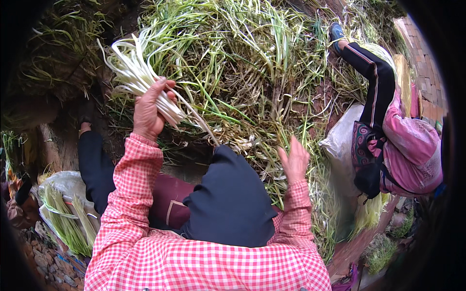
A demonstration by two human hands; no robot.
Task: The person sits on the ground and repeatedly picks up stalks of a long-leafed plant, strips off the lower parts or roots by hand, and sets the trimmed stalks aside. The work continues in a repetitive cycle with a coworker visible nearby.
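My left hand [148, 111] grips a bunch of long, pale leafy stalks, probably chives [136, 69]. Their loose white-green ends fan out above the fist, and the cut or root ends stick out below it. One thin stalk [198, 118] slants from beside this hand toward my knee in dark trousers [233, 196]. My right hand [296, 160] is raised to the right of the knee, fingers extended and holding nothing. Beyond both hands spreads a heap of loose green and withered leaves [255, 69].
At the right a co-worker in a pink top [411, 145] sits bent over beside a whitish sack [342, 134]. Bundled green stalks [65, 218] lie at the lower left near clear plastic sheeting [67, 182]. Brick paving [426, 69] shows at the upper right.
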